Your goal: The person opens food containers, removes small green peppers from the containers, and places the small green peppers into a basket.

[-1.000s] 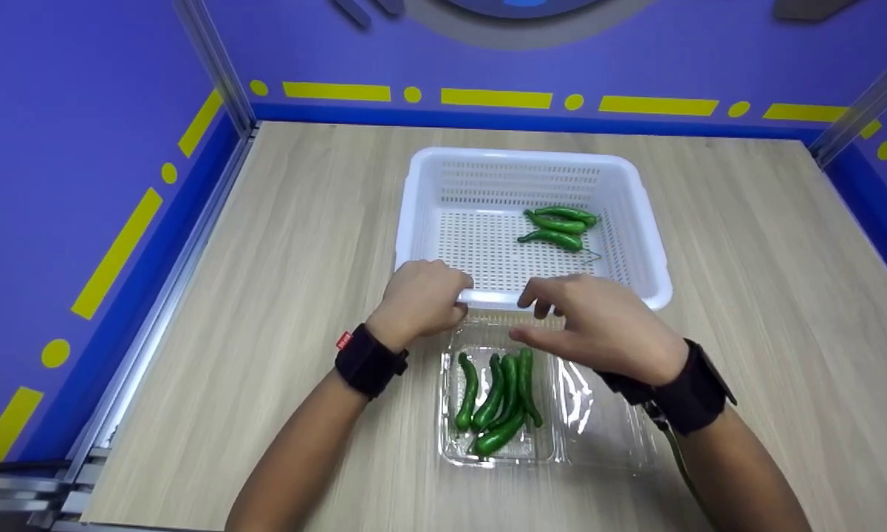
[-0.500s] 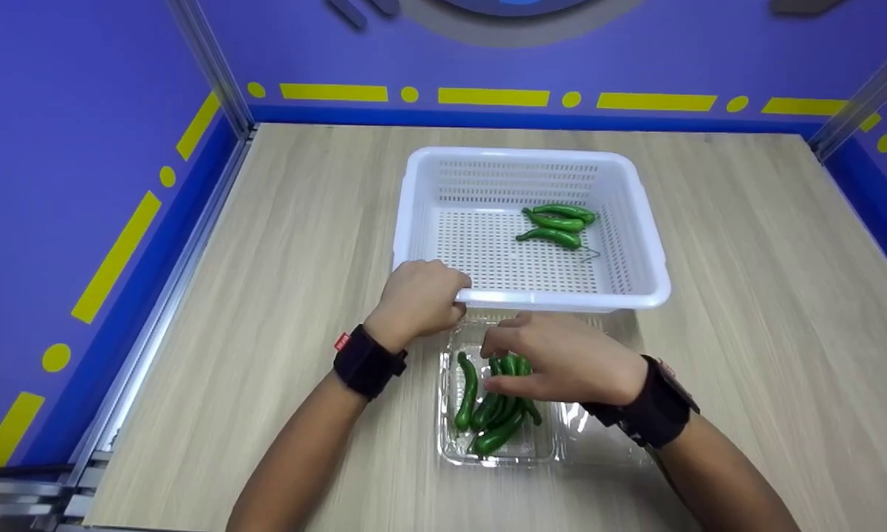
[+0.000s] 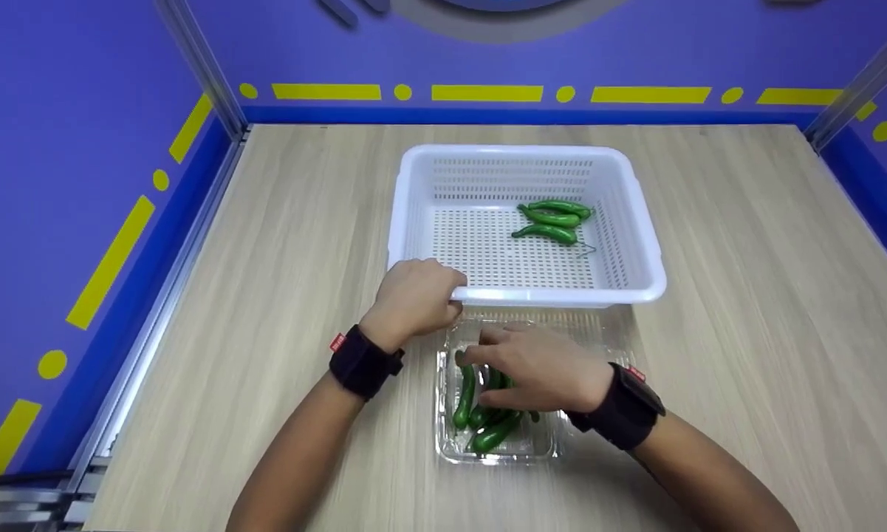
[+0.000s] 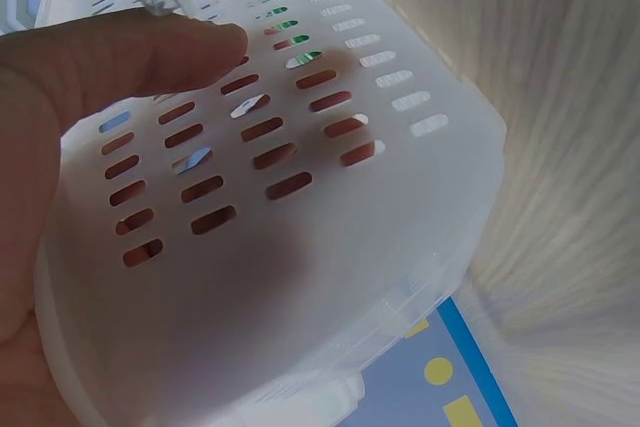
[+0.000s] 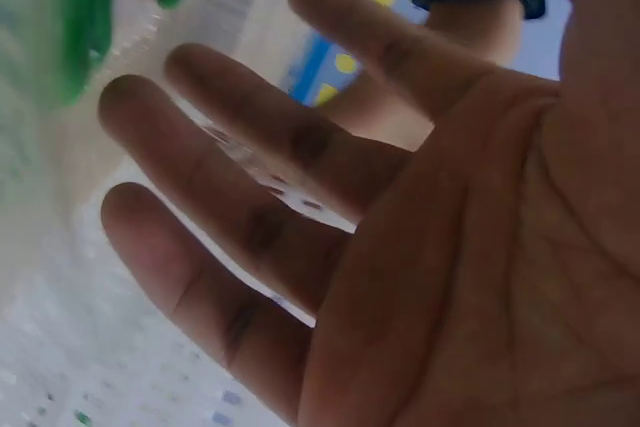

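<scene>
My left hand (image 3: 417, 299) grips the front rim of a white perforated basket (image 3: 554, 298) near its left corner. In the left wrist view its thumb (image 4: 190, 50) lies against the slotted outer wall. Several green chili peppers (image 3: 546, 234) lie at the right inside the basket. Just in front of it is a clear plastic clamshell box (image 3: 443, 447) holding several more green peppers (image 3: 496, 434). My right hand (image 3: 550, 369) hovers over this box, covering some peppers. Its fingers (image 5: 240, 127) are spread and slightly bent in the right wrist view, with nothing held.
Pale wood tabletop (image 3: 303, 244) surrounds the basket and box. Blue panels (image 3: 487, 59) with yellow marks stand along the back and sides, and a metal frame rail (image 3: 185, 251) runs down the left edge.
My right hand has moved from the basket's front rim down and left to over the clear box. The left hand still grips the rim. The peppers show no visible move.
</scene>
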A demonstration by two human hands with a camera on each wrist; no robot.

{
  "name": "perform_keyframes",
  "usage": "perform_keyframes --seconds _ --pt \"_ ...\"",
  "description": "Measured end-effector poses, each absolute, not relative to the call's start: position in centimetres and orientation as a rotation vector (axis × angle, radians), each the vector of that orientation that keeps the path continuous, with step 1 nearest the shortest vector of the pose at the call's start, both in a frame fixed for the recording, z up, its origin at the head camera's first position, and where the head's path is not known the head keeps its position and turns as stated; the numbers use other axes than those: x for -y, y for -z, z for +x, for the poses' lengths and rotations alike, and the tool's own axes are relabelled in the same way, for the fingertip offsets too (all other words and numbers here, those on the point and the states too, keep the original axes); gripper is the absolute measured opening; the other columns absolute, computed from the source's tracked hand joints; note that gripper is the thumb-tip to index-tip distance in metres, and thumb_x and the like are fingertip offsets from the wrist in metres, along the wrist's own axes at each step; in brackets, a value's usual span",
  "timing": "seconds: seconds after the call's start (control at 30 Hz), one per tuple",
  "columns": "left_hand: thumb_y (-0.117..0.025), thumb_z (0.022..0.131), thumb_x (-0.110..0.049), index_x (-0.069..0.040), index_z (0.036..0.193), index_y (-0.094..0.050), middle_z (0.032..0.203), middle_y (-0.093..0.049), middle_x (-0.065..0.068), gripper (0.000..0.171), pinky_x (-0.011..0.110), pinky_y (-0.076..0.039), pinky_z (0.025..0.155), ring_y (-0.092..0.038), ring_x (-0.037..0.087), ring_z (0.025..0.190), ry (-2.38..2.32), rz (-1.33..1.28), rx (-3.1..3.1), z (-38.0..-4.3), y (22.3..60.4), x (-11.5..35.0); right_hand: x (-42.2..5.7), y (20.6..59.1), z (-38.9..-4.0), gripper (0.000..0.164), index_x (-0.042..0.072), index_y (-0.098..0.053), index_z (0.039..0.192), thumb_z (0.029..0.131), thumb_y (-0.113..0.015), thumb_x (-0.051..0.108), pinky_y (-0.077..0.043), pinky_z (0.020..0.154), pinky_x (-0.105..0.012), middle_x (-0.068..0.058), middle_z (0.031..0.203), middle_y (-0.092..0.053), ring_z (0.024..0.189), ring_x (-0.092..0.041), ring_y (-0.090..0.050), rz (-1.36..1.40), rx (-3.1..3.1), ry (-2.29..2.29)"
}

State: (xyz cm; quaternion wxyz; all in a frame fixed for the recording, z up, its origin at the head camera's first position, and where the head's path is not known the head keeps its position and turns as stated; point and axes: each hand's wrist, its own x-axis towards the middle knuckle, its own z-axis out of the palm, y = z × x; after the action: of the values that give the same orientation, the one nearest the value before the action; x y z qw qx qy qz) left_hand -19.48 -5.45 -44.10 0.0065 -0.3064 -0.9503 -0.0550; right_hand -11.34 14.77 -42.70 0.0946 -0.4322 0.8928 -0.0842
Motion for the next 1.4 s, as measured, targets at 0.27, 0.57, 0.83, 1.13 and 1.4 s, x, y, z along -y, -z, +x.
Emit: perform_keyframes --seconds 0.27,0.57,0.83,1.13,1.4 --pt "-0.067 0.083 -0.021 -0.019 0.067 -0.052 0.063 -0.051 -0.005 0.022 0.040 -0.049 0.056 -0.054 0.017 0.060 0.169 -0.955 2.967 -19.4 44.0 5.5 -14.2 43.4 -11.3 0.044 0.027 -0.069 0.125 0.083 -0.077 0.039 -0.053 0.081 -0.037 0.003 0.108 -0.064 0.099 -0.019 -0.062 -1.264 -2.635 0.157" --pt "-0.067 0.083 -0.022 -0.018 0.070 -0.057 0.064 -0.055 -0.003 0.016 0.041 -0.049 0.056 -0.055 0.018 0.060 0.162 -0.948 2.969 -19.4 44.0 5.5 -14.7 43.5 -11.4 0.056 0.021 -0.070 0.120 0.066 -0.087 0.022 -0.053 0.089 -0.041 0.000 0.112 -0.066 0.105 -0.023 -0.061 -1.264 -2.665 0.190" --pt "-0.067 0.084 -0.023 -0.018 0.070 -0.058 0.065 -0.058 -0.002 0.017 0.042 -0.050 0.057 -0.058 0.020 0.062 0.160 -0.945 2.977 -19.5 44.1 5.5 -14.9 43.8 -11.7 0.053 0.020 -0.068 0.116 0.066 -0.085 0.014 -0.054 0.090 -0.043 -0.001 0.111 -0.065 0.102 -0.024 -0.063 -1.240 -2.675 0.173" --pt "-0.066 0.084 -0.022 -0.018 0.073 -0.062 0.068 -0.063 -0.001 0.012 0.042 -0.051 0.059 -0.060 0.021 0.063 0.176 -0.941 2.970 -19.5 44.1 5.5 -14.9 44.3 -12.1 0.044 0.019 -0.068 0.107 0.068 -0.078 0.003 -0.054 0.085 -0.040 0.001 0.107 -0.062 0.095 -0.020 -0.062 -1.231 -2.679 0.226" --pt "-0.067 0.083 -0.021 -0.018 0.070 -0.059 0.065 -0.059 -0.002 0.016 0.044 -0.051 0.057 -0.057 0.020 0.061 0.181 -0.945 2.952 -19.4 44.1 5.5 -15.1 44.9 -12.2 0.042 0.022 -0.073 0.104 0.066 -0.078 0.005 -0.054 0.077 -0.037 0.003 0.104 -0.061 0.090 -0.019 -0.061 -1.284 -2.714 0.231"
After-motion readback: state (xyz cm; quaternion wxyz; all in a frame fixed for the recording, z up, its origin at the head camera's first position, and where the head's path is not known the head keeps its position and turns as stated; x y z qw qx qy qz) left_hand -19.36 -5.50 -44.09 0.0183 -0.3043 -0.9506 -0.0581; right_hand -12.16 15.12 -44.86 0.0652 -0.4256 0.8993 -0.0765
